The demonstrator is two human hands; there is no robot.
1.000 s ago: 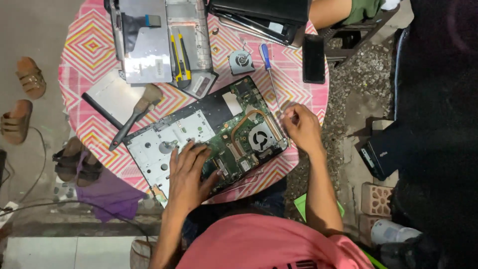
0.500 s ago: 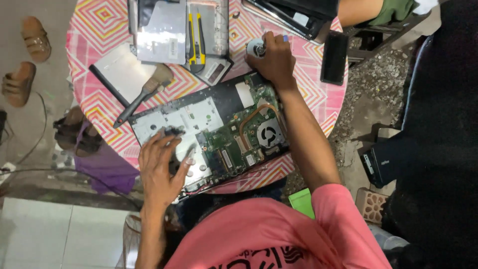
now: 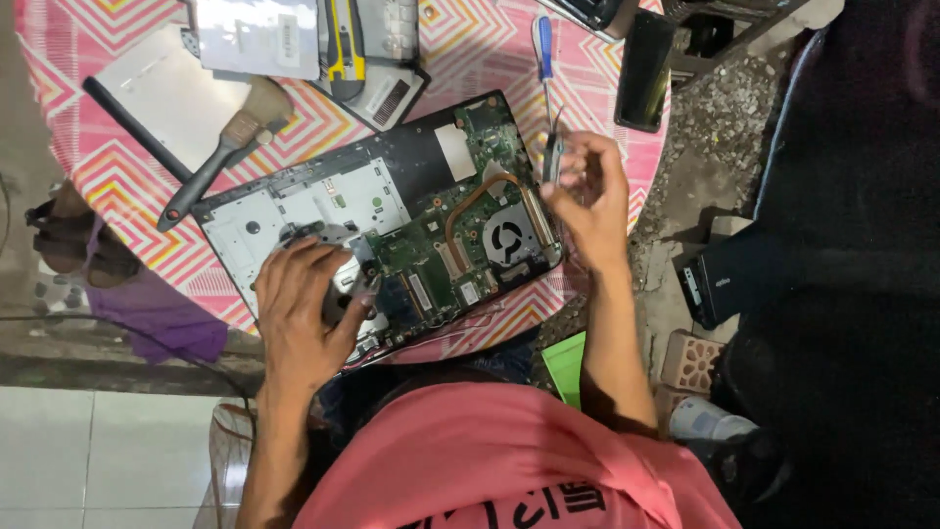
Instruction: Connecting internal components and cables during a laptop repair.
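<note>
Right now the right hand [image 3: 587, 201] is loosely curled, fingers pinching a small dark screwdriver [image 3: 551, 157] held upright just off the right edge of the opened laptop chassis [image 3: 323, 201]. Left hand [image 3: 304, 309] lies palm down on the chassis' near-left part, fingers bent and partly spread over a small dark round part; whether it grips that part I cannot tell.

Chassis sits diagonally on the round desk [image 3: 117, 167] with the pink zigzag cloth, its near edge close to the desk rim. Fan [image 3: 509, 235] and green board exposed, just left of the right hand.

Room: a brush [image 3: 220, 152] lies touching the chassis' far-left edge, beside a grey flat panel [image 3: 162, 93]. A blue-handled screwdriver [image 3: 541, 44] and a dark phone [image 3: 646, 69] lie beyond the right hand, phone at the desk rim. A yellow utility knife [image 3: 343, 49] sits at the far edge. Bare cloth remains between chassis and blue screwdriver.
</note>
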